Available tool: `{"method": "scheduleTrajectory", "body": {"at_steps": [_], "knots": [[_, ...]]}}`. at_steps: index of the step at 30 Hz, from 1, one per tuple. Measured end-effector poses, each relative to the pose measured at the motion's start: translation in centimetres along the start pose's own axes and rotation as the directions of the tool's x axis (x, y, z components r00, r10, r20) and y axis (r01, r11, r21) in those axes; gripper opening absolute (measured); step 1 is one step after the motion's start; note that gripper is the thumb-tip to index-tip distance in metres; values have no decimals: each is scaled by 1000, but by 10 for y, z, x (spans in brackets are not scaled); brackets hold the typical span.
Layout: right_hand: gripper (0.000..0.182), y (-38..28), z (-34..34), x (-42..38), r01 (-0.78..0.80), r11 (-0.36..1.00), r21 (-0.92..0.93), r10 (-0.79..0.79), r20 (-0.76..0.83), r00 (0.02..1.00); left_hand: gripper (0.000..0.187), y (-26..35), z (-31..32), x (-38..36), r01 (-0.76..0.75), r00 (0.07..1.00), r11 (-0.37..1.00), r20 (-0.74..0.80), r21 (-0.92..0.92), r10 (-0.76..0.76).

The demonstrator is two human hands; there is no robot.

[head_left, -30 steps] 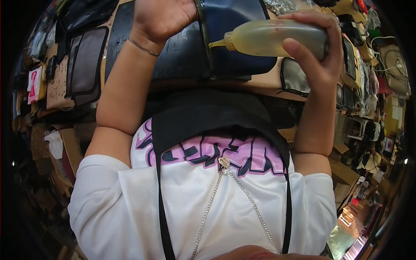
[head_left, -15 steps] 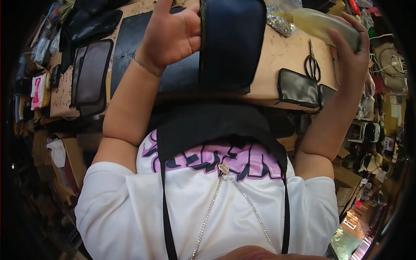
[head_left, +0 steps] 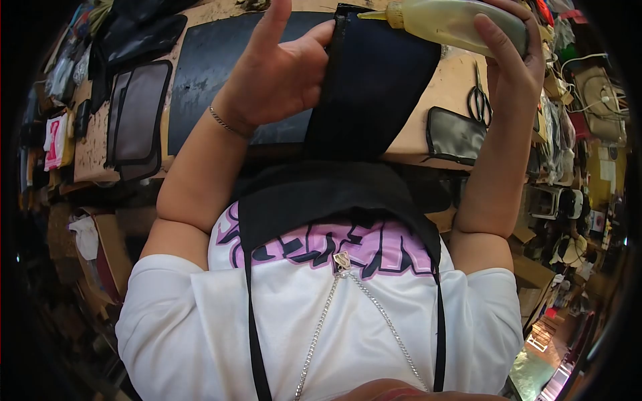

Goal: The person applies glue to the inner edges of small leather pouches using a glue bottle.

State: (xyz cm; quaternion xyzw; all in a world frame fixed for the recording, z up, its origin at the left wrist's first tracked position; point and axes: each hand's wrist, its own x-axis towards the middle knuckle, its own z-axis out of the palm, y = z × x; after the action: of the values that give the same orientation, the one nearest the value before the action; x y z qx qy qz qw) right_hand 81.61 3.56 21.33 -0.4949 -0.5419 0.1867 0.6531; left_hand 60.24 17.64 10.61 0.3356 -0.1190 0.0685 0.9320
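My right hand [head_left: 511, 53] is closed around a translucent squeeze bottle [head_left: 438, 23] of yellowish liquid. Its pointed yellow nozzle reaches left, over the upper part of a dark flat panel [head_left: 371, 87]; whether the tip touches cannot be seen. At the panel's left edge is my left hand [head_left: 287, 77], thumb raised and apart, the other fingers bent in against the edge. Those fingers appear to hold the panel up at a tilt, though their tips are partly hidden. Under the left hand and panel lies a larger black sheet [head_left: 214, 80] on the workbench [head_left: 418, 100].
Scissors [head_left: 478, 100] and a small black-edged pouch piece [head_left: 455, 134] lie to the right on the bench. Several dark edged panels [head_left: 140, 113] are stacked at the left, below a black bag-like piece [head_left: 137, 47]. Crowded supplies line both sides.
The squeeze bottle has come left in my right hand, its nozzle now over the panel. My left hand has shifted slightly right, and the panel has tilted and turned.
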Motion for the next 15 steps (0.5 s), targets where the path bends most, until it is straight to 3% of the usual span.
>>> {"method": "scheduleTrajectory", "body": {"at_steps": [1,3,6,8,11,15], "knots": [[35,2,1,1,8,1000,-21,-8,-9,1000,117,-2,-10,2,7,992,986,129,-165,14],[34,10,1,4,22,997,-73,-25,-45,999,118,-4,-14,1,21,988,967,153,-254,19],[34,20,-1,6,17,993,-120,-29,-95,995,118,-2,4,-4,11,995,1000,-95,-13,-13],[35,21,-1,5,-12,995,-95,4,-83,997,117,0,16,-1,14,984,983,-175,184,19],[36,11,2,-1,-46,997,-62,47,11,999,116,3,17,1,-25,983,999,-182,29,30],[37,11,5,-6,-72,996,-61,73,18,997,116,5,15,1,-67,980,997,-189,-27,61]]}}
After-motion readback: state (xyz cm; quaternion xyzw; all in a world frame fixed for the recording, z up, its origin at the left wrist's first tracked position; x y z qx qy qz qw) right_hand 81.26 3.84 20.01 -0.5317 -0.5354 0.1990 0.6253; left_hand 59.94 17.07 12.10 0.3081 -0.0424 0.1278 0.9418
